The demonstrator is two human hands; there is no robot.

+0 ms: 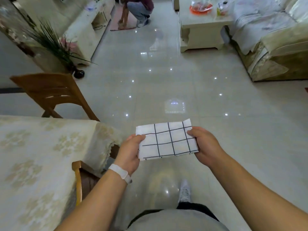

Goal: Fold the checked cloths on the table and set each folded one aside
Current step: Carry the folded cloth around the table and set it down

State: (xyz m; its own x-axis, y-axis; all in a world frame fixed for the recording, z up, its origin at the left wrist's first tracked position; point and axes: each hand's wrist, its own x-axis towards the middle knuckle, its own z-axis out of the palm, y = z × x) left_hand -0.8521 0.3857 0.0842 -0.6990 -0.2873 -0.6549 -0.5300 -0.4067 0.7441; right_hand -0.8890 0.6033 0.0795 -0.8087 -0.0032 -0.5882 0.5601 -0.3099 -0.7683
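- Checked cloth point(167, 140): white with a dark grid, folded to a small rectangle, held flat in the air over the tiled floor point(166, 84), to the right of the desk and clear of it.
- Left hand point(130, 153): pinches the cloth's left edge, thumb on top and the other fingers hidden beneath; a white band point(120, 173) sits on the wrist.
- Right hand point(204, 145): pinches the cloth's right edge, fingers curled over the top face near the corner.
- Desk point(33, 164): lower left, covered by a pale patterned tablecloth whose scalloped hem hangs over the corner nearest the hands.
- Wooden chair point(50, 94): beyond the desk's far edge; part of a second wooden chair point(78, 182) shows below the desk's near corner.
- Background: a low cream coffee table point(203, 30) carrying bagged items, a sofa point(270, 40) at right, a potted plant point(55, 45) at left, and another person crouching point(138, 10) on a mat at the far end of the room.
- Foreground: the wearer's white shoe point(185, 191) on the floor below the cloth.
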